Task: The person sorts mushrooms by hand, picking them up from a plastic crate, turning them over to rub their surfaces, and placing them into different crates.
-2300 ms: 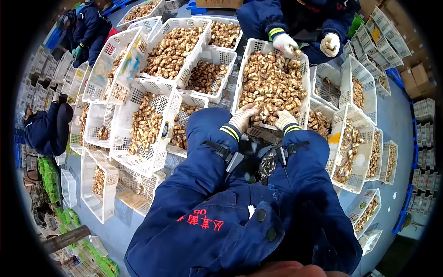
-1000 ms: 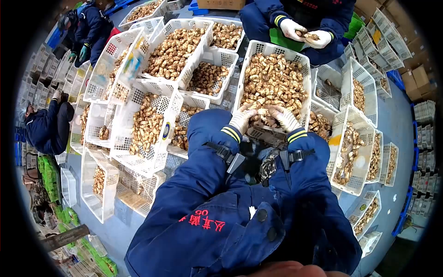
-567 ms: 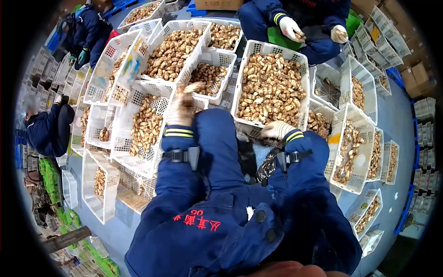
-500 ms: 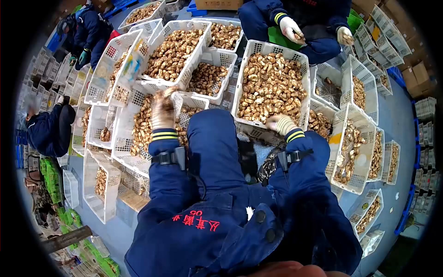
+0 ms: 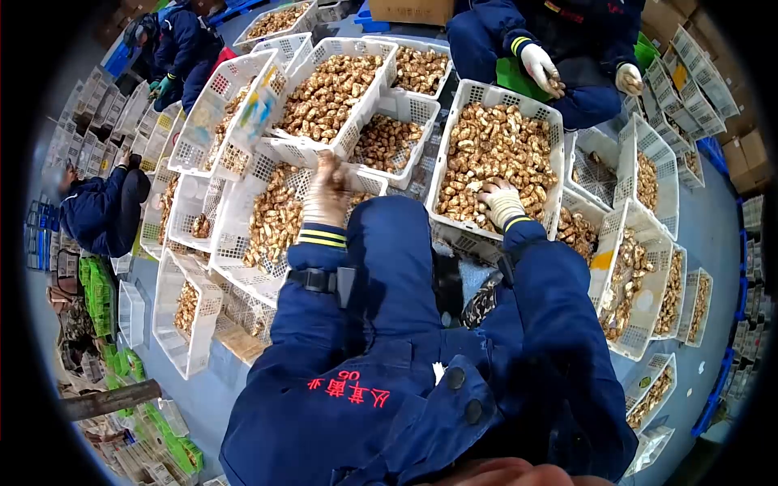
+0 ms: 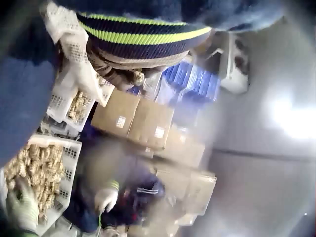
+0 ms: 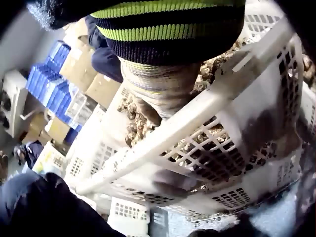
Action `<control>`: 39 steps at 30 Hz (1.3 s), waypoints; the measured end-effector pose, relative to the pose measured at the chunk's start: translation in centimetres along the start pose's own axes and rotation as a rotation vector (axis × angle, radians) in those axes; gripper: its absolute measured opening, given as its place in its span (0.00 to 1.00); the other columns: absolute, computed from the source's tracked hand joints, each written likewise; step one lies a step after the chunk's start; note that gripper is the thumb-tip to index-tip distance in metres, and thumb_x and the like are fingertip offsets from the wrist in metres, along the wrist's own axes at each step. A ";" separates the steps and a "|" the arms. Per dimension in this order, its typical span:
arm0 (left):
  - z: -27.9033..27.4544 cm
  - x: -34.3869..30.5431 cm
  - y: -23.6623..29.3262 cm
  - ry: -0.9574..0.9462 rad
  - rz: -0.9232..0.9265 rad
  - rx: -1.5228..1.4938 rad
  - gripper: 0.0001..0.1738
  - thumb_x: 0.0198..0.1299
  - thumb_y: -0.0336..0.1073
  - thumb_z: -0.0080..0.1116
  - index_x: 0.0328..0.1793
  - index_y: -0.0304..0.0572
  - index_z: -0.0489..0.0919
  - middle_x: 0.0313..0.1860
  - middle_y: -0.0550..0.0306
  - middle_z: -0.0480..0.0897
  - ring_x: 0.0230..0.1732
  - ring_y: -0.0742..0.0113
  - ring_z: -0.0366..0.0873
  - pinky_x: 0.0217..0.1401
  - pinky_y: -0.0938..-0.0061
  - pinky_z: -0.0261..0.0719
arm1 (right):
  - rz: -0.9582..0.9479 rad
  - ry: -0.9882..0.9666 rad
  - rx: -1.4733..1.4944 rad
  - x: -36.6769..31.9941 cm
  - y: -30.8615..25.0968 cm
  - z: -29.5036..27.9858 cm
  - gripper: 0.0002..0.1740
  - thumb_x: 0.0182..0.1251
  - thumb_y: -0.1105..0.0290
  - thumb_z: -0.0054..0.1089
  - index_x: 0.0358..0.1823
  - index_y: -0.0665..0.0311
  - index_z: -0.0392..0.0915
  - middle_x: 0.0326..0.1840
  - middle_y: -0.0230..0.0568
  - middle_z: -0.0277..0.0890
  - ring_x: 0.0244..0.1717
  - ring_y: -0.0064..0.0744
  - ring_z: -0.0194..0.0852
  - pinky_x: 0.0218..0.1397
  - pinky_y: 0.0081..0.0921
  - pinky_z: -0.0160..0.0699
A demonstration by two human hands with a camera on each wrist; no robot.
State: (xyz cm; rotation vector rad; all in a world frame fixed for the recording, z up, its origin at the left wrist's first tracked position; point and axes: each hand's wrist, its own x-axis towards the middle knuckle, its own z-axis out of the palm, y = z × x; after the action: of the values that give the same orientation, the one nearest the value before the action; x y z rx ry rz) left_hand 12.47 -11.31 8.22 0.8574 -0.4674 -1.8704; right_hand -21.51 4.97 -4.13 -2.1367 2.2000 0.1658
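Brown-and-cream mushrooms (image 5: 494, 154) fill the white perforated basket in front of the person. My right hand (image 5: 501, 202), in a striped knit glove, rests on the mushrooms at the near end, its fingers reaching forward among them. In the right wrist view the basket's rim (image 7: 197, 116) partly hides that hand (image 7: 158, 89). My left hand (image 5: 327, 190) is motion-blurred above the right edge of the left basket (image 5: 235, 267). In the left wrist view a small mottled mushroom (image 6: 138, 77) shows at the curled fingers of the left hand (image 6: 111, 71).
More white baskets of mushrooms stand close on both sides, including a full one (image 5: 331, 101) at back left and a tilted one (image 5: 620, 283) at right. Another person with white gloves (image 5: 539, 69) sits opposite. Two more people work at the far left. Cardboard boxes (image 5: 413, 10) stand behind.
Both hands were together at the central basket's near end; the left then swung left with a mushroom. The right went from the near rim onto the mushrooms. The head view has shifted slightly.
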 end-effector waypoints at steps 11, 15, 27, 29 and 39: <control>5.4 -4.4 -15.9 -0.264 -0.536 0.040 0.16 0.61 0.31 0.56 0.55 0.42 0.74 0.44 0.58 0.81 0.38 0.70 0.79 0.42 0.75 0.81 | 0.122 0.322 2.072 -4.6 -0.7 -1.6 0.25 0.63 0.55 0.62 0.56 0.60 0.72 0.51 0.32 0.74 0.52 0.26 0.71 0.56 0.33 0.73; 4.6 -4.7 -16.6 -0.258 -0.558 0.042 0.16 0.61 0.32 0.56 0.56 0.46 0.74 0.46 0.59 0.82 0.44 0.69 0.80 0.47 0.72 0.81 | 0.177 0.240 2.327 -5.0 -2.3 -2.5 0.17 0.65 0.62 0.61 0.52 0.61 0.75 0.46 0.32 0.77 0.49 0.26 0.74 0.54 0.30 0.75; 4.5 -5.8 -15.9 -0.352 -0.594 0.108 0.23 0.61 0.36 0.57 0.64 0.55 0.70 0.51 0.68 0.81 0.51 0.68 0.79 0.49 0.72 0.76 | 0.194 0.192 2.010 -6.6 -5.4 -5.5 0.16 0.68 0.66 0.56 0.54 0.64 0.76 0.43 0.27 0.77 0.44 0.17 0.71 0.49 0.19 0.71; 4.5 -5.8 -15.8 -0.379 -0.601 0.113 0.26 0.61 0.36 0.57 0.66 0.56 0.68 0.52 0.68 0.80 0.51 0.69 0.79 0.48 0.72 0.76 | 0.145 0.183 2.019 -6.9 -5.5 -5.4 0.18 0.69 0.64 0.56 0.57 0.63 0.74 0.45 0.26 0.76 0.45 0.16 0.70 0.50 0.19 0.69; 4.5 -6.2 -15.6 -0.359 -0.596 0.171 0.33 0.58 0.32 0.60 0.70 0.59 0.63 0.49 0.66 0.80 0.45 0.70 0.80 0.43 0.73 0.79 | 0.172 0.172 2.001 -7.6 -6.9 -8.6 0.28 0.70 0.68 0.51 0.70 0.58 0.59 0.55 0.34 0.70 0.49 0.23 0.72 0.54 0.21 0.73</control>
State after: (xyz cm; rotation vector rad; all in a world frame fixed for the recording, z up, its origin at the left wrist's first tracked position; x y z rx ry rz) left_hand 1.02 0.88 3.43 0.8314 -0.6479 -2.5862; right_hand -14.13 11.18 5.19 -0.6961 1.1373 -1.4692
